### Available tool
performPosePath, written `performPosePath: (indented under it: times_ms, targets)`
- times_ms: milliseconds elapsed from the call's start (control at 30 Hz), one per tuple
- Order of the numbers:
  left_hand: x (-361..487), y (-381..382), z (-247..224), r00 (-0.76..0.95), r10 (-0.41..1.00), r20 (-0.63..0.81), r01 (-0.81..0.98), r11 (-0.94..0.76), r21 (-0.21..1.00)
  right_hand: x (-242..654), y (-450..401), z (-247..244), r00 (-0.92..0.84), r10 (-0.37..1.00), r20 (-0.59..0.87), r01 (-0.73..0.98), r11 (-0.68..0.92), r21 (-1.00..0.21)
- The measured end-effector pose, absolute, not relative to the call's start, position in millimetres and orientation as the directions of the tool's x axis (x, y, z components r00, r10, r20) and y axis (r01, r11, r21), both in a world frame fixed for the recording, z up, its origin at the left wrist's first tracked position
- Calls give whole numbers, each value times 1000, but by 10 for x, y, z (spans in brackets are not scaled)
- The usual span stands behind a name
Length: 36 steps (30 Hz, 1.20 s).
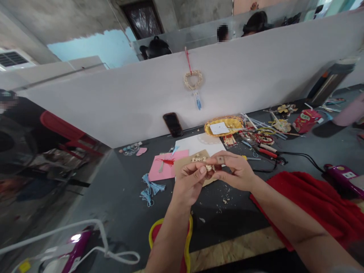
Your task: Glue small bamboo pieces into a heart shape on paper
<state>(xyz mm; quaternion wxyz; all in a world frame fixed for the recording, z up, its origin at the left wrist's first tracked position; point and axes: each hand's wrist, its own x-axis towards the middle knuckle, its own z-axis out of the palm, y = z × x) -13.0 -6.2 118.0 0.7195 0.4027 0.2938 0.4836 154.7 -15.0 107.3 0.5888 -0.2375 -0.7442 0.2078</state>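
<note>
We held a small cream piece [209, 167] between the fingers of our left hand [190, 180] and right hand [237, 171], above the dark worktop [113, 201]. It was perhaps a cluster of beads, though too small for us to tell. Near our hands, similar pieces [199, 158] lay on a brown sheet [181, 165], beside a pink sheet [153, 171] with a red tassel [168, 162] on it. Blue tassels [150, 189] lay to the left. Beyond, we saw a phone [173, 124] leaning against the white partition [136, 98], below a heart-shaped ornament [186, 81], and a yellow basket [209, 132] holding a white card [218, 128]. A red cloth [309, 201] lay by our right forearm.
</note>
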Motion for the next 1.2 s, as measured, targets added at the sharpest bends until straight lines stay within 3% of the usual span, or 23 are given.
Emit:
performPosePath:
  times_ms: [333,767,1200]
  targets:
    - [-86,-99,1219,295,956,-2,-389,122,913,1522,-202,1121,-81,639,765,178,765,-619]
    - [-111,-104,1221,363,932,-9,-402,165,901,1568,-203,1108,-58,833,551,-62,548,-834]
    - [-130,-50,1204,396,918,-3,-437,192,879,1556,-230,1160,-109,773,625,51,632,-773]
